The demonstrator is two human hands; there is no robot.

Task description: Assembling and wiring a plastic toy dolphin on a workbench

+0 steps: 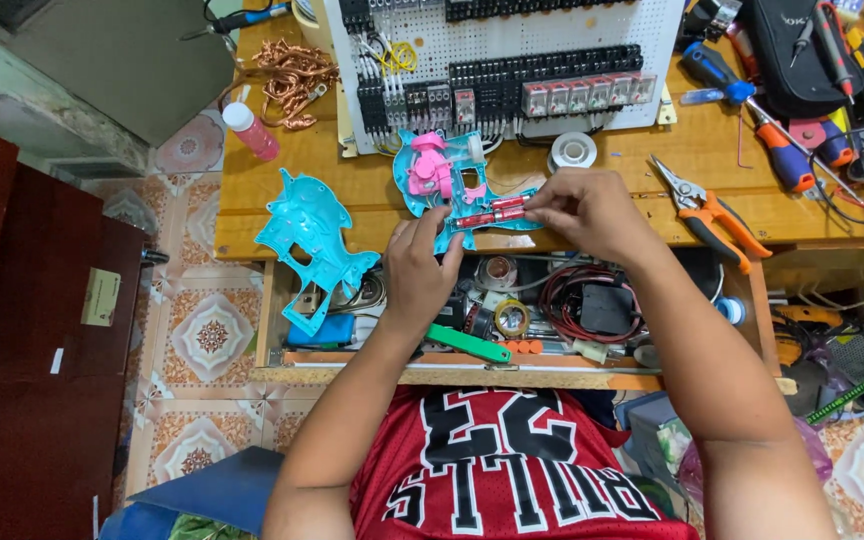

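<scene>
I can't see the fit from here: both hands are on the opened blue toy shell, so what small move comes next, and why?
Probably press the red batteries down into their slot. The right hand pinches them at their end while the left hand steadies the open toy half; they look not yet fully seated, though that is hard to tell.

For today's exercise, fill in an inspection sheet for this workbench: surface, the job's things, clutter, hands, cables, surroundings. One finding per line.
Surface: wooden bench with an open drawer below its front edge.
Job's things: opened blue toy half with pink parts inside, lying at the bench edge; the loose blue shell lies beside it, apart.
Clutter: orange-handled pliers, screwdrivers, tape roll, pink bottle, copper wire scraps.
Hands: left hand steadies the toy's lower edge; right hand pinches a small part at its right end.
Cables: red coil in the drawer; wiring on the white panel.
Surroundings: patterned tile floor, dark red cabinet.
</scene>
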